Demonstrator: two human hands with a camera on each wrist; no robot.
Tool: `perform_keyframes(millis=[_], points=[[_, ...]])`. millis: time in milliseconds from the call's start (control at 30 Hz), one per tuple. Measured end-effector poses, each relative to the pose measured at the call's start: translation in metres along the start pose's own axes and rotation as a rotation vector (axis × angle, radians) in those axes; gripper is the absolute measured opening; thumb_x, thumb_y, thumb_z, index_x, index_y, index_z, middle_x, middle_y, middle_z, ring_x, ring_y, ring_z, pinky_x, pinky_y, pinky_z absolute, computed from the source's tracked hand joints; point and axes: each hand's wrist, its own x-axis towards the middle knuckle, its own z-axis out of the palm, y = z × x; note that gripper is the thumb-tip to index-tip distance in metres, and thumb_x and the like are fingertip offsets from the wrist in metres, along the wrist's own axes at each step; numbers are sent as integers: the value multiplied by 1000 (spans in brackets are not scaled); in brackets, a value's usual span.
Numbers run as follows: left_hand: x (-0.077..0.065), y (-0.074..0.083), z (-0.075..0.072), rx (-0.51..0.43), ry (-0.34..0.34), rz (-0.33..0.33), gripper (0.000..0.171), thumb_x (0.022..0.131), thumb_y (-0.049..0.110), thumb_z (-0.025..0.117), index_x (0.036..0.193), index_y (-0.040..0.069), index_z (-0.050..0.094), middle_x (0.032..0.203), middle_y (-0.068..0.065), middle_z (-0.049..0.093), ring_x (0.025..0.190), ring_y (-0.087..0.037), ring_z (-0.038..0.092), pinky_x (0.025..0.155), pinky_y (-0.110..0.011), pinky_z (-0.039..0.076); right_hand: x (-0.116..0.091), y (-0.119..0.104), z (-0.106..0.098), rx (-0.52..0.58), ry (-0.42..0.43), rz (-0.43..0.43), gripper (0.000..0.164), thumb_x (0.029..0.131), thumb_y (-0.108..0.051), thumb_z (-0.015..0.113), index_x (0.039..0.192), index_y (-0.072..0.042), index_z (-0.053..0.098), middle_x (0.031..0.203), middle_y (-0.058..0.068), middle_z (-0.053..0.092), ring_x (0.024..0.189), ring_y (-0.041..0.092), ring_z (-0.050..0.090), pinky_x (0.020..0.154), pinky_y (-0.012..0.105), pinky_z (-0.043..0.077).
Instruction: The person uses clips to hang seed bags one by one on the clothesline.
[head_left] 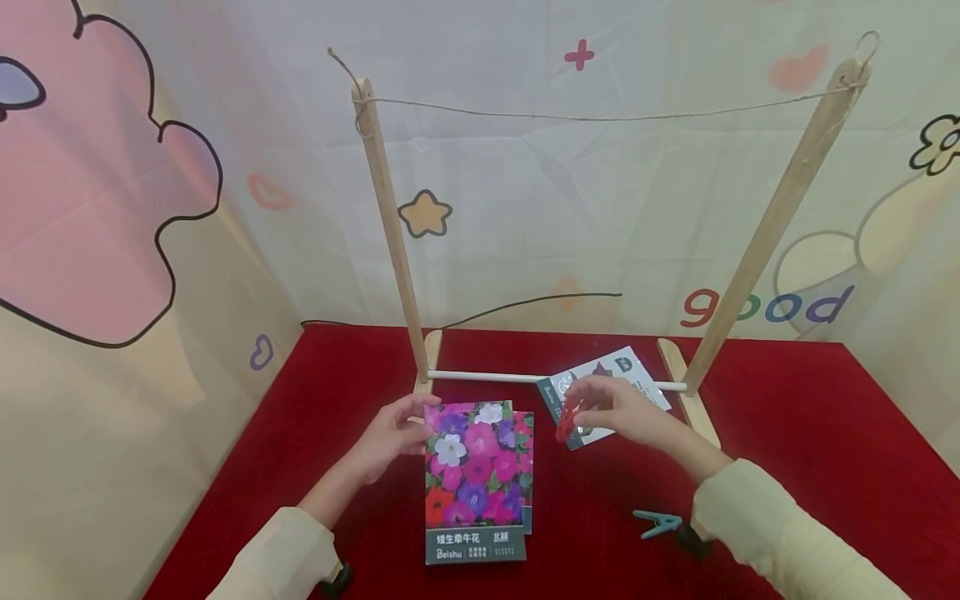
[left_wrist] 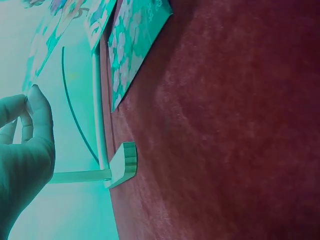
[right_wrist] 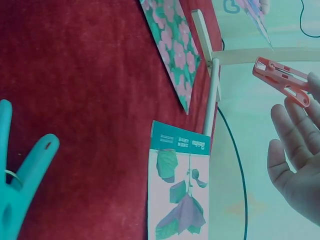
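On the table [head_left: 787,417], left hand [head_left: 390,437] pinches seed packet [head_left: 474,479]; right hand [head_left: 622,410] fingers grip red clip [head_left: 564,425]; clipping likely follows.

Flower seed packet [head_left: 476,479] raised upright over red cloth; red clothespin [head_left: 564,423] held just right of it.

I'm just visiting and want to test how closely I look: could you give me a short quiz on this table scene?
1. True or false: the right hand holds a red clothespin.
2. Which does the left hand grip? A) the flower seed packet B) the teal clothespin C) the string
3. Fill in: the white seed packet lies partly across the rack's white ____.

Key: 1 true; 2 A; 3 rod.
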Motion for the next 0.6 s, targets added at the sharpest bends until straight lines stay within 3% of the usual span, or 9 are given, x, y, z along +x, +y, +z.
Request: perform_keyframes(millis=[233, 367, 533, 600], points=[[3, 5, -1, 0, 31, 8, 38, 85, 10, 54, 122, 14, 47, 109, -13, 50, 90, -21, 59, 75, -36, 52, 4, -11, -7, -22, 26, 17, 38, 78, -22, 66, 112, -9, 53, 96, 9, 61, 88, 20, 58, 70, 29, 52], [5, 9, -2, 19, 61, 19, 38, 85, 9, 54, 122, 15, 48, 109, -13, 50, 90, -21, 58, 74, -36, 52, 6, -18, -12, -44, 43, 7, 38, 79, -21, 66, 112, -7, 53, 95, 10, 61, 83, 21, 57, 63, 32, 52], [6, 17, -3, 25, 93, 30, 38, 86, 10, 53, 124, 13, 47, 109, -12, 50, 91, -21, 56, 73, -37, 52, 9, -27, -18, -62, 64, 5, 38, 79, -22, 66, 111, -8, 53, 97, 9, 61, 83, 21, 57, 59, 32, 51], [3, 28, -2, 30, 94, 40, 39, 86, 9, 52, 125, 11, 45, 111, -14, 50, 92, -22, 55, 74, -36, 52, 10, -31, -20, -53, 66, -5, 36, 79, -21, 65, 110, -8, 53, 96, 10, 61, 81, 21, 57, 59, 31, 51]])
